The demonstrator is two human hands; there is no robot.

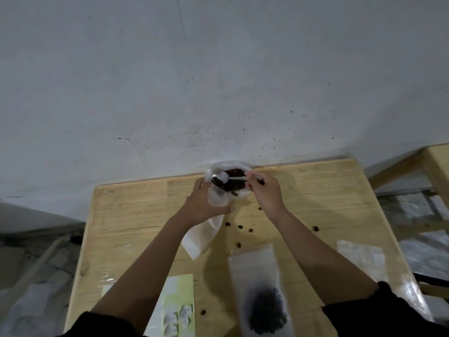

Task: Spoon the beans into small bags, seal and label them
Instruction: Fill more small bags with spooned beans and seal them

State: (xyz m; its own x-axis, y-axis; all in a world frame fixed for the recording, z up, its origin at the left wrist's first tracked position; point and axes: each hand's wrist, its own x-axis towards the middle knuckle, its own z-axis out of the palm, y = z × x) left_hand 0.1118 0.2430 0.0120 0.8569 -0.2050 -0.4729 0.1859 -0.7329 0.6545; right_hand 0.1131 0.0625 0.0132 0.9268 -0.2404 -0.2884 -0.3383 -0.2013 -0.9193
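Plastic spoon (224, 177) in right hand's (264, 190) grip; left hand (204, 205) grips small bag (202, 235), its mouth hidden.

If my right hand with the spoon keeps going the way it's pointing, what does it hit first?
The right hand points left along the spoon, whose tip sits at the small bag in the left hand. It would probably meet that bag's mouth first, though depth is unclear.

Beans (233, 184) dark brown, spoon (224, 177) white, bag (202, 235) translucent white. Surface (136, 215) pale yellow wood, grained. Sheet (178, 305) light green with white labels; sleeves black.
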